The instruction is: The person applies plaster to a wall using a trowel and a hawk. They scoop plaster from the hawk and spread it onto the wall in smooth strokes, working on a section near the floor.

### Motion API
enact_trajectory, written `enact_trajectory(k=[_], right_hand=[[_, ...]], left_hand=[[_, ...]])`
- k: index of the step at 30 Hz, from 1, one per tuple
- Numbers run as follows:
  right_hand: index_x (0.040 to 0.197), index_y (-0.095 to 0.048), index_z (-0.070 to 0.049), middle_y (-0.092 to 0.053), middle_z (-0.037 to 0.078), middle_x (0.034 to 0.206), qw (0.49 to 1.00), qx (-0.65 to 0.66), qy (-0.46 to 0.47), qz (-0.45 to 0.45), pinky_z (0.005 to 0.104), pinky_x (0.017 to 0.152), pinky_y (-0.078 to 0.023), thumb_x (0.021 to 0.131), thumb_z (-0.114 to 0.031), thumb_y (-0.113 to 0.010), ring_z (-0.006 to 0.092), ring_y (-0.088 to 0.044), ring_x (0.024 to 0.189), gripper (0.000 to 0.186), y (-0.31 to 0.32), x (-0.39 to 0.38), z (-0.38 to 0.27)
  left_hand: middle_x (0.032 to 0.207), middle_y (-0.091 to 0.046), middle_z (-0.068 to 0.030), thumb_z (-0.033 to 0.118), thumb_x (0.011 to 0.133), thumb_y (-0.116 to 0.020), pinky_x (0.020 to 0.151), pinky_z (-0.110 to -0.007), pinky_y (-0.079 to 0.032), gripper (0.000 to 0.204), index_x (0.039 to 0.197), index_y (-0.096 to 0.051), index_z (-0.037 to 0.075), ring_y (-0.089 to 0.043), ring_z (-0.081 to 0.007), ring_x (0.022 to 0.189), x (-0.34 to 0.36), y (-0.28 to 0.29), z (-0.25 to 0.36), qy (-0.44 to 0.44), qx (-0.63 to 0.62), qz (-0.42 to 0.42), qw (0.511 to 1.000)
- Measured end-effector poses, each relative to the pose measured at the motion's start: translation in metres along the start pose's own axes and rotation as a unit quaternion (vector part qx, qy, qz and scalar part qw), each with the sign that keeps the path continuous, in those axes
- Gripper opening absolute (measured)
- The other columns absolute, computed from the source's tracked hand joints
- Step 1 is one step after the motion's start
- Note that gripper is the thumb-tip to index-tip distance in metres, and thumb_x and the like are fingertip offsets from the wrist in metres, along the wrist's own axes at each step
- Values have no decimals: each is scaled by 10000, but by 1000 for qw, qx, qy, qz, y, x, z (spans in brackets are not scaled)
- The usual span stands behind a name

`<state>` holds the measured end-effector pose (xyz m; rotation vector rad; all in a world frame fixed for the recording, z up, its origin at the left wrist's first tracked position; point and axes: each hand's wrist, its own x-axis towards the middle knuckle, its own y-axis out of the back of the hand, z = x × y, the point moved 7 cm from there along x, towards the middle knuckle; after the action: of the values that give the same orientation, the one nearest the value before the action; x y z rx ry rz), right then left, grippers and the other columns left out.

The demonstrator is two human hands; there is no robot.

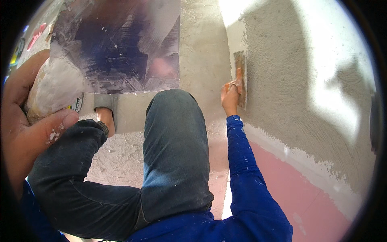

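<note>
Close up at the left, my left hand (19,137) is wrapped round the thick, plaster-caked handle of a wide putty knife (117,48). Its broad metal blade is smeared and flecked with white plaster, and it hides part of the floor behind it. My right hand (230,99) reaches forward and grips the orange handle of a plastering trowel (242,76). The trowel's long flat plate lies along the wall (278,60), whose rough grey surface has ridged marks. Whether the plate presses on the wall or stands slightly off it, I cannot tell.
My bent knees (175,133) take up the middle. Pink panelling (294,189) with a ragged plaster edge covers the lower wall. Grey, stained floor (203,48) runs ahead. A red object (37,36) lies at the far left, and a can (77,102) shows partly behind the handle.
</note>
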<state>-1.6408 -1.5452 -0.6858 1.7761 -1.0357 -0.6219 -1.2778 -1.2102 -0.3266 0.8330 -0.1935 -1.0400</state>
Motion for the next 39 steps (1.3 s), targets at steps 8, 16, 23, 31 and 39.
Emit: enact_trajectory(k=[8, 16, 23, 31, 39], right_hand=[[1083, -592, 61, -659, 322, 1042, 998, -13, -50, -21, 524, 881, -481, 918, -269, -628, 483, -627, 1007, 372, -44, 19, 32], [1062, -594, 41, -662, 284, 1059, 996, 6, -73, 44, 491, 887, -490, 929, -251, -644, 433, -640, 1026, 325, -4, -34, 31], [1077, -587, 24, -680, 273, 1019, 997, 14, -77, -2, 488, 838, -508, 927, -277, -655, 443, -659, 956, 344, 10, -62, 25], [1165, -548, -20, -700, 258, 1017, 984, -62, -155, -61, 539, 840, -515, 967, -287, -562, 431, -671, 979, 333, -26, 28, 14], [1138, -547, 14, -699, 262, 1005, 990, 7, -87, 107, 522, 810, -528, 958, -294, -587, 436, -678, 931, 359, 40, 66, -31]], left_hand=[[936, -716, -69, 138, 779, -847, 790, -289, -510, 379, 1082, -679, -13, -643, -147, 853, 3, -5, 7, -5, -6, -15, 1000], [937, -717, -72, 139, 778, -844, 795, -290, -510, 385, 1090, -679, -13, -642, -147, 854, 11, -5, 19, -44, -21, -46, 998], [1059, -682, -123, 196, 812, -824, 862, -329, -517, 522, 1242, -592, 11, -642, -180, 965, 8, -1, 3, 83, 43, -94, 991], [1209, -661, -155, 235, 734, -871, 1036, -370, -474, 864, 1446, -453, -21, -646, -256, 1123, -13, 1, -14, 100, -21, -2, 995], [1223, -641, -118, 113, 717, -836, 995, -333, -474, 785, 1408, -497, -41, -624, -199, 1124, -3, 3, -11, 97, -60, -15, 993]])
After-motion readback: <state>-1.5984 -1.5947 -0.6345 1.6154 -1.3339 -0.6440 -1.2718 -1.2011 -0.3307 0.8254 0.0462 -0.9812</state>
